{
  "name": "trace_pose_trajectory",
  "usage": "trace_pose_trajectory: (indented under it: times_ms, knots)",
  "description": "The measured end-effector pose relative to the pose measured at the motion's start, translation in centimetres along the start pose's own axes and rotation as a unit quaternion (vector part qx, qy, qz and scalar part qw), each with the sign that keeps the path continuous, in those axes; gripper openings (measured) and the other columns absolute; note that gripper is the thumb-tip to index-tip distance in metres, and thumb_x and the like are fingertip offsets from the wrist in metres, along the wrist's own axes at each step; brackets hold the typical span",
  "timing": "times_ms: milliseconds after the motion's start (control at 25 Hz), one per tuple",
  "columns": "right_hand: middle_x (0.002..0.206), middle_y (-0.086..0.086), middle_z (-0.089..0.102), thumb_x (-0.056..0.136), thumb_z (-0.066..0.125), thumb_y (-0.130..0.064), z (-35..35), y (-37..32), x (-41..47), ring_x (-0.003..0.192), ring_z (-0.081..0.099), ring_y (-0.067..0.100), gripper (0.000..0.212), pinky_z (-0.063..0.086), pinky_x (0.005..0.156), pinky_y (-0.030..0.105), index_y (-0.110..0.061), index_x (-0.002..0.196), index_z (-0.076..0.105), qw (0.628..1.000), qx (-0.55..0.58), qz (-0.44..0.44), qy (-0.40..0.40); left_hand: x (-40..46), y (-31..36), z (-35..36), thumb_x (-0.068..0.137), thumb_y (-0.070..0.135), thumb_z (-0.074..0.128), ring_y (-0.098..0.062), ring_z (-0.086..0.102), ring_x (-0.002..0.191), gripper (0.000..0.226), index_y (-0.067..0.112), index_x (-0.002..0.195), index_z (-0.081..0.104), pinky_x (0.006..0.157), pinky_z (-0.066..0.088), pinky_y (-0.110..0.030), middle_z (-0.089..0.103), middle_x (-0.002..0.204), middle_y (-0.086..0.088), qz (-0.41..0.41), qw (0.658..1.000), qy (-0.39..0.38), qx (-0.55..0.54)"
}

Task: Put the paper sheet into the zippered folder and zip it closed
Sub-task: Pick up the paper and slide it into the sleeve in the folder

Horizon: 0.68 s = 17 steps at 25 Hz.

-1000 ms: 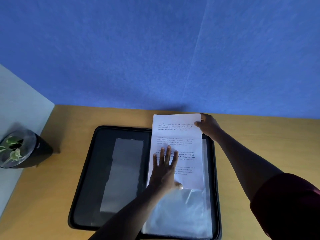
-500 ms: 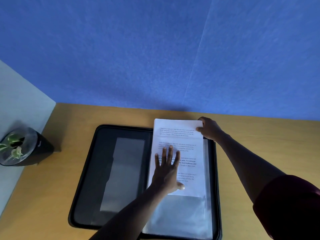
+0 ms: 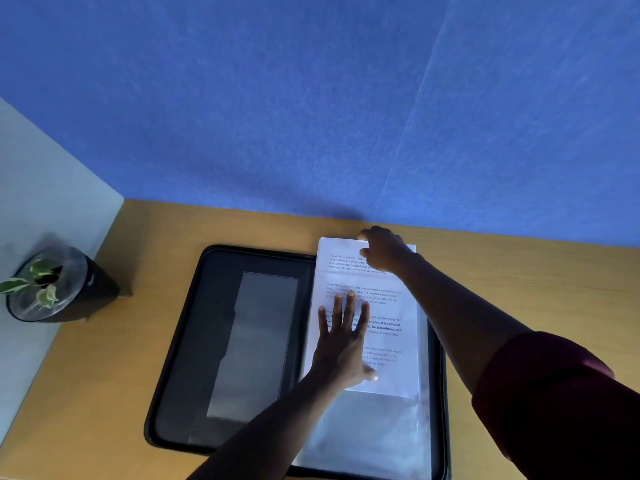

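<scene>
Office cubicle: blue felt partition (image 3: pixel 311 116) behind wooden desk (image 3: pixel 519 271).

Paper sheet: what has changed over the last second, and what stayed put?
The paper sheet has slid toward the person, deeper into the clear sleeve; its top edge now barely overhangs the zippered folder. The right hand moved from the top right corner leftward along the top edge, pushing. The left hand stays flat on the sheet. Folder still open; potted plant unmoved.

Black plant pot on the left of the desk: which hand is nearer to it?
Left. The left hand lies flat on the white printed paper sheet in the open black zippered folder, right of the black plant pot. The right hand is farther right, at the sheet's top edge.
</scene>
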State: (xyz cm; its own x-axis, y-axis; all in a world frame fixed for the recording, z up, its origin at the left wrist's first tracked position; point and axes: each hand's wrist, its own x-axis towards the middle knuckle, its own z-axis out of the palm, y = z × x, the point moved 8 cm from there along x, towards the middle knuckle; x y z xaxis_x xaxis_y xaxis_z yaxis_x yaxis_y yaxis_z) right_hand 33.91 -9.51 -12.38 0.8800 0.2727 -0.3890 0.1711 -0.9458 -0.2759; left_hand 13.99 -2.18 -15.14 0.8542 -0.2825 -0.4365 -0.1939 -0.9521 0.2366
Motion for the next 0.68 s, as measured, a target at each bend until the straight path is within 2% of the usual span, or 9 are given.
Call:
trace_pose_trajectory:
  times_ms: [120, 200, 360, 680]
  knots:
    - [0.138, 0.008, 0.054, 0.094, 0.057, -0.020, -0.1, -0.1, -0.4, 0.128, 0.049, 0.029, 0.044, 0.041, 0.103, 0.042, -0.021, 0.138, 0.051, 1.000, -0.002, -0.009, -0.003, 0.1, 0.0, 0.1, 0.063, 0.057, 0.081, -0.036, -0.037, 0.142, 0.138, 0.020, 0.155, -0.017, 0.107, -0.030, -0.055, -0.036, 0.157, -0.013, 0.000, 1.000, -0.001, -0.004]
    - [0.137, 0.007, 0.054, 0.094, 0.056, -0.016, 0.1, -0.2, -0.9, 0.127, 0.050, 0.028, 0.044, 0.043, 0.102, 0.039, -0.023, 0.138, 0.052, 1.000, 0.004, -0.016, -0.008, 0.1, 0.0, 0.2, 0.063, 0.056, 0.081, -0.036, -0.037, 0.141, 0.138, 0.020, 0.155, -0.015, 0.110, -0.025, -0.057, -0.036, 0.157, -0.012, -0.001, 1.000, -0.002, -0.008]
    - [0.128, 0.005, 0.058, 0.090, 0.050, 0.000, -0.1, -0.2, -2.0, 0.119, 0.052, 0.027, 0.051, 0.048, 0.093, 0.035, -0.028, 0.131, 0.060, 1.000, 0.004, -0.021, 0.003, 0.2, 0.1, 0.2, 0.062, 0.057, 0.081, -0.035, -0.039, 0.141, 0.139, 0.020, 0.155, -0.016, 0.113, -0.021, -0.058, -0.038, 0.156, -0.012, -0.002, 1.000, -0.006, -0.011]
    - [0.126, 0.003, 0.057, 0.090, 0.046, 0.001, 0.9, -1.8, -4.4, 0.117, 0.044, 0.028, 0.052, 0.040, 0.091, 0.036, -0.026, 0.133, 0.058, 0.998, -0.048, -0.039, 0.013, 0.0, 0.3, -0.1, 0.066, 0.058, 0.080, -0.037, -0.037, 0.141, 0.137, 0.018, 0.155, -0.016, 0.113, -0.021, -0.058, -0.037, 0.156, -0.014, -0.001, 1.000, -0.003, -0.003]
